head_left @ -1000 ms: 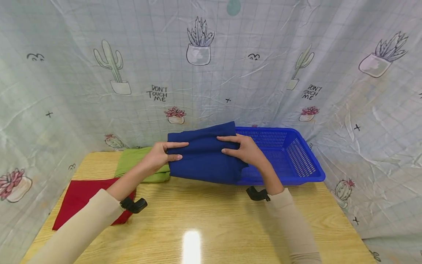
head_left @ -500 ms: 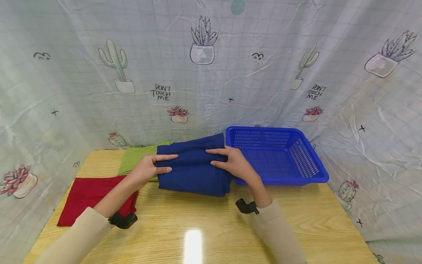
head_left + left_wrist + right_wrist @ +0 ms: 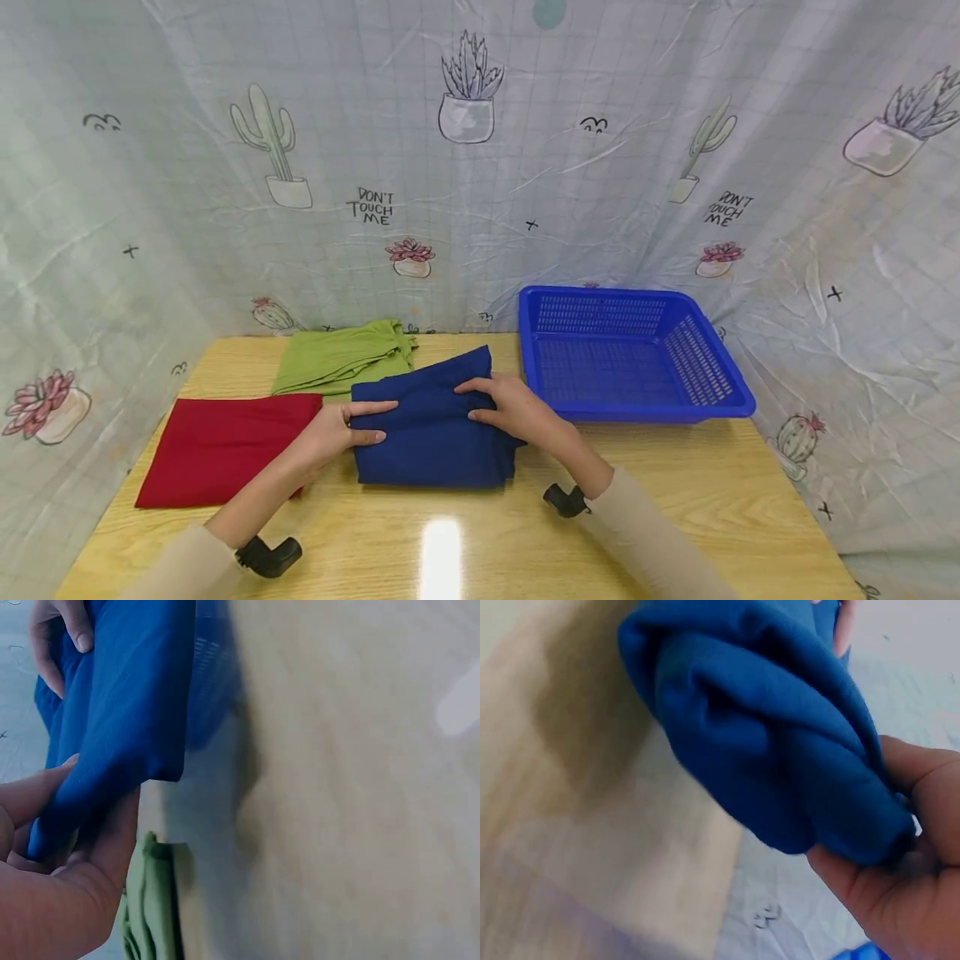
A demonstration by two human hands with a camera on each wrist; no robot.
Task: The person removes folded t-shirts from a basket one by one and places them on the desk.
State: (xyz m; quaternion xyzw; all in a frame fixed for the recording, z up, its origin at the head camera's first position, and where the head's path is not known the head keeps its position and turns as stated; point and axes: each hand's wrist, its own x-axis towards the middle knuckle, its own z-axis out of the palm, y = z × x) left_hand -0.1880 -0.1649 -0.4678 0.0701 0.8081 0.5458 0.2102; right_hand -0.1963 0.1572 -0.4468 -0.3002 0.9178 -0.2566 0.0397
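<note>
A folded navy blue cloth (image 3: 431, 446) is held between both hands in the middle of the head view, low over the table. My left hand (image 3: 330, 429) grips its left edge, and the left wrist view has fingers on both faces of the cloth (image 3: 135, 697). At the opposite edge my right hand (image 3: 517, 410) pinches the fabric. Thick rolled layers of the cloth (image 3: 742, 742) show end-on in the right wrist view. A folded red cloth (image 3: 232, 446) lies beside my left forearm, which overlaps it. Behind it lies a folded green cloth (image 3: 337, 358).
A blue plastic basket (image 3: 626, 417) with perforated walls stands at the back right of the wooden table (image 3: 637, 517). A printed curtain (image 3: 480, 192) hangs behind the table and along both sides. Both wrists wear black camera mounts.
Both hands have brought the navy cloth toward the person and somewhat left, away from the basket. More of the basket and the green cloth now shows.
</note>
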